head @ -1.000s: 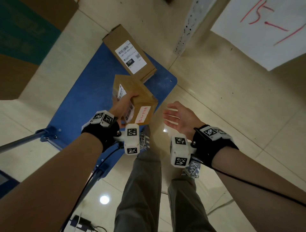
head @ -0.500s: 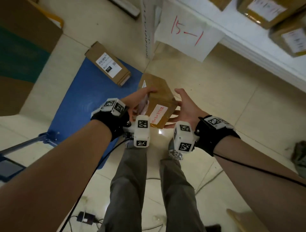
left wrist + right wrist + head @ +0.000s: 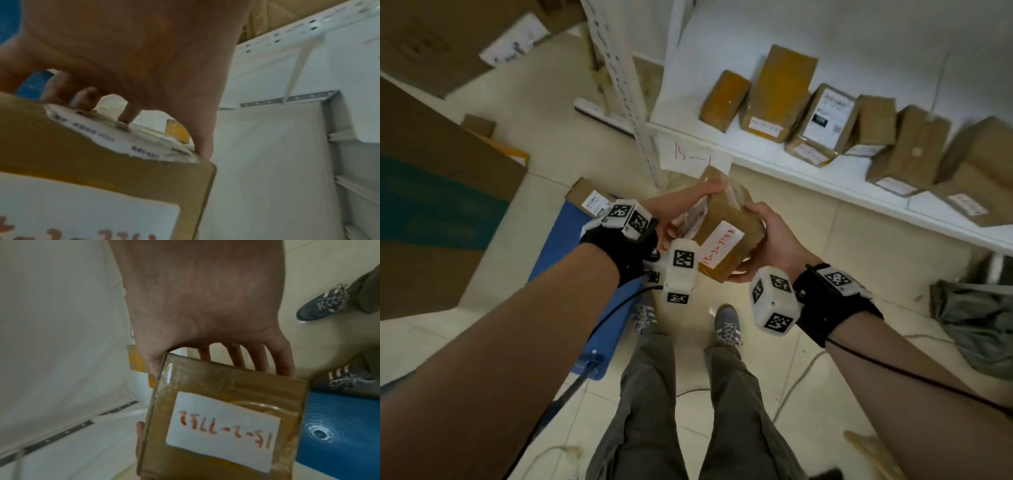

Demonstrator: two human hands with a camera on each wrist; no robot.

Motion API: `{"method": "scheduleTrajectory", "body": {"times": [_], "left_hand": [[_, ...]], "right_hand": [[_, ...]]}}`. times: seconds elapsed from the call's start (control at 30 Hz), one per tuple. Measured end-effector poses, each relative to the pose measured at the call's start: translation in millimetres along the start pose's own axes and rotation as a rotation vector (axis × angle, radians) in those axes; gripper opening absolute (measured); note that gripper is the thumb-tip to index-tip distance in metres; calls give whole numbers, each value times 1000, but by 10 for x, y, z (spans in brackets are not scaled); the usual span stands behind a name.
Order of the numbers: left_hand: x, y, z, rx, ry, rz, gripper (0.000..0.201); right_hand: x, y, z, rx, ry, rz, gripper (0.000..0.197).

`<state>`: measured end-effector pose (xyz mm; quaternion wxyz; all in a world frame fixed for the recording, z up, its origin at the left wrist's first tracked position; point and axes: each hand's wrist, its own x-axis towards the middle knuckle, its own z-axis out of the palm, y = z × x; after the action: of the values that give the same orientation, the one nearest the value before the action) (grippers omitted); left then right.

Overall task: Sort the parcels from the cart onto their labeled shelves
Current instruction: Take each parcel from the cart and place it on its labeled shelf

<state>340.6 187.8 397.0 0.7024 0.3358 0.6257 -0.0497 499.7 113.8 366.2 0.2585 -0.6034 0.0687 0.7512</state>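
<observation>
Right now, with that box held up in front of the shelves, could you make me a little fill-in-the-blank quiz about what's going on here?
1. The parcel is held by ____ hands, the left hand and the right hand.
2. The writing on the parcel's white label is ____ in colour.
3. One more parcel lies on the ____ cart.
4. The paper sign hangs from the edge of the white ____.

Missing words: both; red; blue; shelf
</observation>
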Motion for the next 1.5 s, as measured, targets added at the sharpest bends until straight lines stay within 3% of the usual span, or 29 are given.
{"method": "scheduleTrajectory", "body": {"times": [0.13, 0.2, 0.23, 0.33, 0.43, 0.5, 0.67, 0.73, 0.8, 0.93, 1.03, 1.13, 1.3, 1.4, 1.5], "left_hand": [[-150, 160, 112, 101, -38, 70, 101], [-241, 257, 165, 123, -39, 72, 110], [-441, 341, 246, 128, -55, 79, 103], [-763, 550, 405, 162, -90, 170, 57], [-970, 693, 534, 216, -17, 238, 39], [-1058, 771, 621, 211, -40, 254, 35], [-1292, 950, 937, 305, -151, 329, 44], [-1329, 983, 1038, 305, -168, 358, 37], [-1386, 1015, 1134, 312, -186, 328, 39], [-1489, 1113, 1358, 473, -155, 302, 88], [-1569, 1200, 1462, 555, -161, 283, 80], [-1649, 1294, 1542, 650, -168, 275, 91], [-1787, 1396, 1719, 676, -54, 322, 84], [-1901, 1451, 1865, 720, -134, 343, 72], [-1971, 1515, 1989, 720, -125, 351, 79]], "right_hand": [[-421, 5, -205, 66, -52, -13, 55], [-630, -18, -268, 75, -79, -39, 54], [-717, -32, -287, 88, -86, -57, 54], [-970, -68, -369, 169, -91, -93, 48], [-1165, -94, -446, 291, -126, -140, 45], [-1293, -112, -489, 379, -122, -174, 42], [-1648, -34, -569, 536, -209, -269, 47], [-1747, 15, -627, 559, -264, -280, 51], [-1830, 44, -701, 582, -258, -283, 48], [-1943, 63, -859, 616, -171, -272, 48], [-2034, 61, -945, 631, -140, -269, 52], [-2145, 61, -1042, 619, -157, -289, 56], [-2304, 27, -1190, 514, -158, -338, 63], [-2407, -22, -1261, 427, -148, -365, 64], [-2522, -75, -1365, 343, -154, -432, 64]]}}
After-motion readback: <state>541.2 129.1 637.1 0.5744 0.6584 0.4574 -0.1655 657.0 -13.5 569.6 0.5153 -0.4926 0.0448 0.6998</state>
